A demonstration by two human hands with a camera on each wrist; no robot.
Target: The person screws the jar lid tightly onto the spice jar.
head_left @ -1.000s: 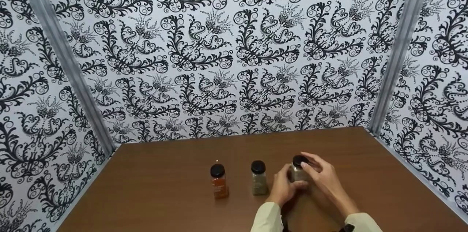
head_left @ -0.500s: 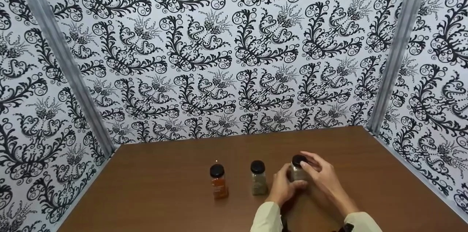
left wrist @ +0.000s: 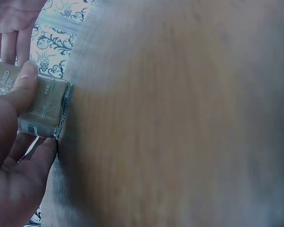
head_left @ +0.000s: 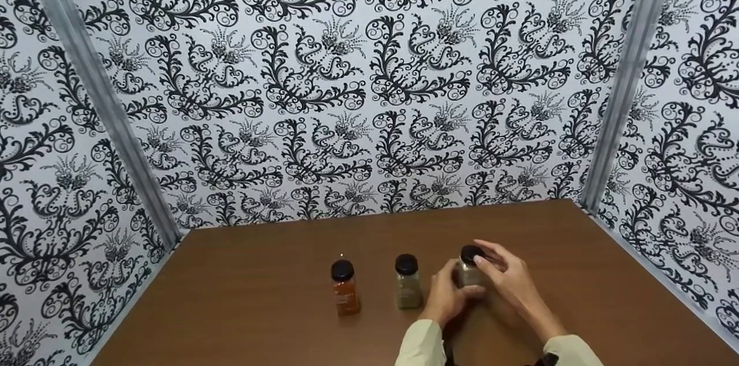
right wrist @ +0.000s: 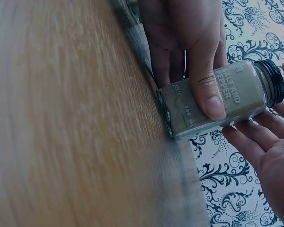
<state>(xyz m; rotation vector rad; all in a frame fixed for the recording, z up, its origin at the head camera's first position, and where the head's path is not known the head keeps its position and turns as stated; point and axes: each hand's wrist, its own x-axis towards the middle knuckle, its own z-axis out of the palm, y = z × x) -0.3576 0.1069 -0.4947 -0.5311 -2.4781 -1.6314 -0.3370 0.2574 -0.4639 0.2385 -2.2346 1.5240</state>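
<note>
A glass jar [right wrist: 241, 90] labelled "SALT AND PEPPER", full of greyish-brown seasoning, stands upright on the table. My left hand [head_left: 447, 297] grips its body; in the left wrist view the thumb of the left hand [left wrist: 12, 156] lies across the label. Around the jar's black lid [head_left: 472, 253] are the thumb and fingers of my right hand [head_left: 514, 279], pinching it. From the right wrist camera, the lid still sits on the jar's neck, and the right hand [right wrist: 274, 146] is seen beside it, its thumb mostly out of frame.
To the left of the hands stands a jar of greenish seasoning [head_left: 408, 288] with a black lid. Farther left is a jar of orange-red spice [head_left: 346, 294], also black-lidded. The brown wooden table [head_left: 260, 297] is enclosed by patterned black-and-white walls [head_left: 323, 94].
</note>
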